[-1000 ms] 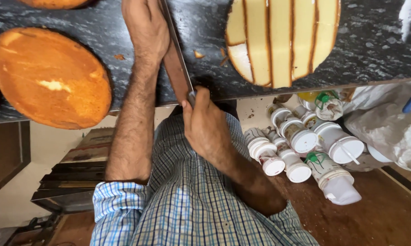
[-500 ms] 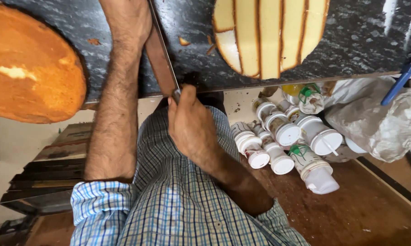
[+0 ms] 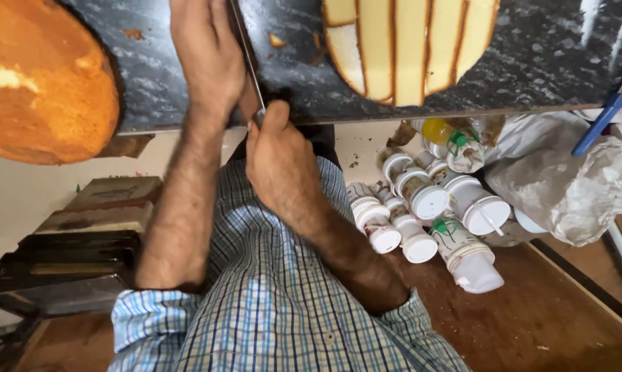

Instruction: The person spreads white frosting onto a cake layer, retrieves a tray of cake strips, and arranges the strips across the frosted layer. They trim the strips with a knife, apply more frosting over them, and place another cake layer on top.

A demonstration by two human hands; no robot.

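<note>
Gripping one knife (image 3: 245, 65); two cakes (image 3: 42, 83)

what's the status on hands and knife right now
Left hand flat along the knife blade on the dark counter. Right hand shut on the handle. Sliced cake apart, right; whole cake left.

The right hand (image 3: 280, 162) grips a knife (image 3: 245, 69) by its handle at the near edge of the dark speckled desk (image 3: 531, 55); the left hand (image 3: 208, 58) lies flat on the blade just beyond those fingers. A sliced cake (image 3: 407, 45) sits to the right of the fingers, a whole brown cake (image 3: 42, 83) well to their left. White-capped bottles (image 3: 428, 207) cluster below the desk, right of the fingers.
</note>
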